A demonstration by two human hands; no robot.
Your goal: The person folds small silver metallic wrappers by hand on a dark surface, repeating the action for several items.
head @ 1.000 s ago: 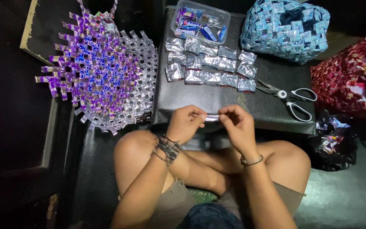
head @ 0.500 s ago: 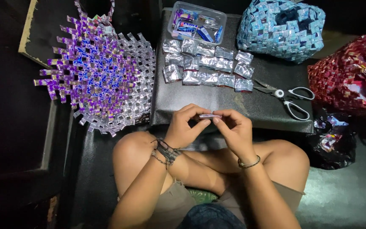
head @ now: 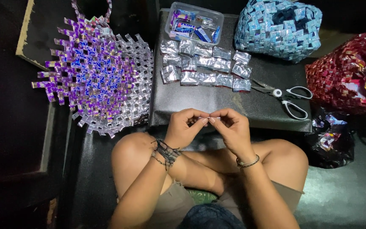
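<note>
Together at frame centre, left hand and right hand pinch a small silver strip between fingertips; best to keep the fold edges aligned and crease firmly, I'd judge.

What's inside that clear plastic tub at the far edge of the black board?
The clear plastic tub holds a loose jumble of folded wrapper strips, blue, purple and silver. The ones on top hide whatever lies at the bottom, so how many there are cannot be told.
</note>
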